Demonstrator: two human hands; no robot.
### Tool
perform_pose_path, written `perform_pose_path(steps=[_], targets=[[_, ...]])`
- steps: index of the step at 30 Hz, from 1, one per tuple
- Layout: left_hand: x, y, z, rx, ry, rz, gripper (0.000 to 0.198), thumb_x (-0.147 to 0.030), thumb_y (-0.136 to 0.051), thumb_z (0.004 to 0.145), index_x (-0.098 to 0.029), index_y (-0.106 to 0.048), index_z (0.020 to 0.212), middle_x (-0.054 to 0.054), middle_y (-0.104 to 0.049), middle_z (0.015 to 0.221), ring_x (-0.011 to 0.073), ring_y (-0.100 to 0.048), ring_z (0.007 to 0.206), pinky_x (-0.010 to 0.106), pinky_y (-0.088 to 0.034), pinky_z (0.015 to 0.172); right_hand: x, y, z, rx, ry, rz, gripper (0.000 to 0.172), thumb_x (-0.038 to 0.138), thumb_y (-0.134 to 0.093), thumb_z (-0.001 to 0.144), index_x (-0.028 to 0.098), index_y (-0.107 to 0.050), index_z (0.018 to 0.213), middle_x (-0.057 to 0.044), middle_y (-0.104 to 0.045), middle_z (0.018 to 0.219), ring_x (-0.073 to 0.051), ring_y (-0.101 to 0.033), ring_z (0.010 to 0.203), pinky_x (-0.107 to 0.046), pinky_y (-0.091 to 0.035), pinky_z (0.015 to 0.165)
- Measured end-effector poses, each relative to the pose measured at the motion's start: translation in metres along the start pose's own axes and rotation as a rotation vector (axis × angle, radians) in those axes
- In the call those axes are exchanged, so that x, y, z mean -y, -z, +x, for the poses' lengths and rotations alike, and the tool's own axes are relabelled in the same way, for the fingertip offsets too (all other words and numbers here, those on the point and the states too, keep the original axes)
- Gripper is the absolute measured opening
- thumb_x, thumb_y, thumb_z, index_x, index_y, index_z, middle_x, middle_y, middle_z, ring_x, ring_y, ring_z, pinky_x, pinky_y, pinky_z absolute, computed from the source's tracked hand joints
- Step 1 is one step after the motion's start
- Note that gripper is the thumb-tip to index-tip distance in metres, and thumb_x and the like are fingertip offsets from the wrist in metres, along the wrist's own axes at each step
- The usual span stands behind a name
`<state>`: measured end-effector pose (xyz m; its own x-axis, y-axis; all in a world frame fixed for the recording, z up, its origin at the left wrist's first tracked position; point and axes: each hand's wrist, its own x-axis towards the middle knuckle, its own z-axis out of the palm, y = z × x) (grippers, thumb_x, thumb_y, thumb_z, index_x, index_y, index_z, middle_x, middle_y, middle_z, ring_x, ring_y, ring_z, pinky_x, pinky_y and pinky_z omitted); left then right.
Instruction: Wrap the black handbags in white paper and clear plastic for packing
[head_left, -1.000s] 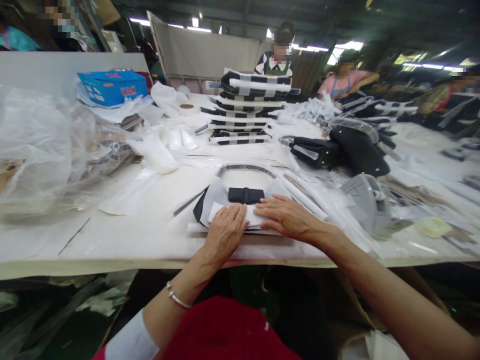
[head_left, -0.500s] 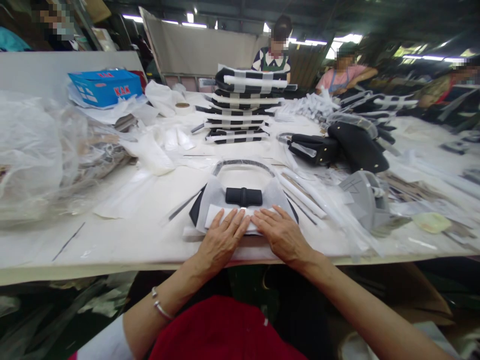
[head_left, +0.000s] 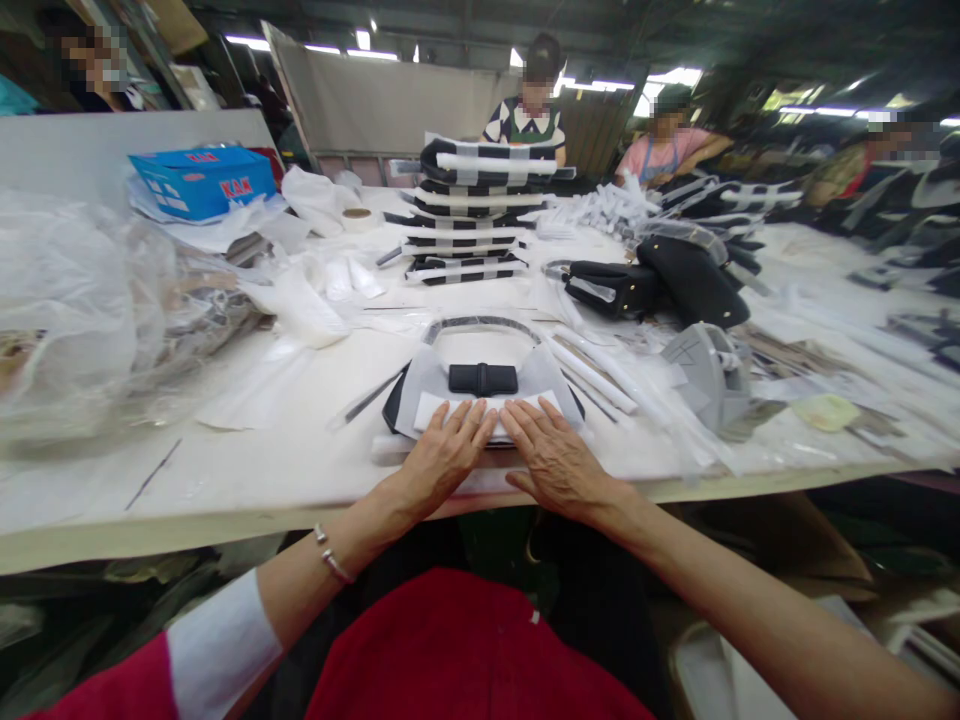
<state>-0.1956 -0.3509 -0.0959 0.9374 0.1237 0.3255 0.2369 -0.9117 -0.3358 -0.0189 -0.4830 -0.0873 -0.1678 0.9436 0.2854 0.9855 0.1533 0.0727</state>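
A black handbag (head_left: pixel 394 400) lies on the table before me, its front covered by white wrapping sheet (head_left: pixel 424 375). Its black strap tab (head_left: pixel 482 379) shows above a folded white padding strip (head_left: pixel 429 408). The wrapped handle (head_left: pixel 480 325) arches away from me. My left hand (head_left: pixel 446 450) rests flat on the strip with fingers stretched out. Beside it, my right hand (head_left: pixel 553 450) presses on the strip too, fingers extended and thumb apart. The two hands' index fingers nearly meet. The bag's lower edge is partly hidden beneath them.
Wrapped bags (head_left: pixel 480 205) are stacked behind. Black handbags (head_left: pixel 686 280) and a grey tape dispenser (head_left: pixel 701 375) sit at right. Clear plastic (head_left: pixel 67 310) and a blue box (head_left: pixel 202 183) are at left. A person (head_left: pixel 525 115) is across the table; another (head_left: pixel 664 145) is farther right.
The camera view has shifted slightly. Both hands remain on the padding strip, and my right thumb now stands farther out from its fingers.
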Motion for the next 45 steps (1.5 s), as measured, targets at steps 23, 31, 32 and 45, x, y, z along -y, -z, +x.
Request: perform_pose_path(steps=[23, 31, 32, 45], targets=[[0.037, 0.024, 0.043, 0.046, -0.046, -0.167, 0.042, -0.005, -0.044, 0.086, -0.012, -0.048, 0.126, 0.014, -0.063, 0.115, 0.0240, -0.063, 0.099, 0.037, -0.047, 0.084, -0.025, 0.002, 0.034, -0.072, -0.114, -0.131, 0.057, 0.022, -0.065, 0.083, 0.012, -0.049, 0.136, -0.017, -0.063, 0.122, -0.031, -0.058, 0.105, -0.043, -0.041, 0.092], [0.022, 0.018, 0.033, -0.038, 0.056, -0.052, 0.068, -0.019, -0.066, 0.077, -0.010, -0.040, 0.139, 0.020, -0.053, 0.135, 0.0354, -0.050, 0.125, 0.050, -0.038, 0.104, -0.031, 0.018, 0.051, 0.088, -0.075, -0.134, 0.043, 0.024, -0.066, 0.082, 0.014, -0.055, 0.123, -0.012, -0.068, 0.107, -0.027, -0.061, 0.093, -0.035, -0.047, 0.077], [0.020, 0.015, 0.033, -0.076, 0.073, -0.028, 0.064, -0.019, -0.063, 0.079, -0.010, -0.041, 0.139, 0.020, -0.055, 0.133, 0.0354, -0.051, 0.123, 0.050, -0.039, 0.103, -0.030, 0.022, 0.053, 0.103, -0.089, -0.131, 0.042, 0.024, -0.065, 0.083, 0.015, -0.055, 0.122, -0.011, -0.068, 0.106, -0.027, -0.062, 0.093, -0.035, -0.047, 0.076], [0.036, -0.002, 0.028, -0.219, 0.045, -0.128, 0.044, -0.025, -0.024, 0.094, -0.030, -0.045, 0.132, 0.005, -0.070, 0.099, 0.0249, -0.059, 0.078, 0.037, -0.040, 0.069, -0.006, 0.026, 0.053, 0.032, -0.243, -0.143, 0.031, 0.020, -0.027, 0.103, 0.018, -0.052, 0.121, -0.005, -0.067, 0.109, -0.021, -0.062, 0.098, -0.038, -0.050, 0.085]])
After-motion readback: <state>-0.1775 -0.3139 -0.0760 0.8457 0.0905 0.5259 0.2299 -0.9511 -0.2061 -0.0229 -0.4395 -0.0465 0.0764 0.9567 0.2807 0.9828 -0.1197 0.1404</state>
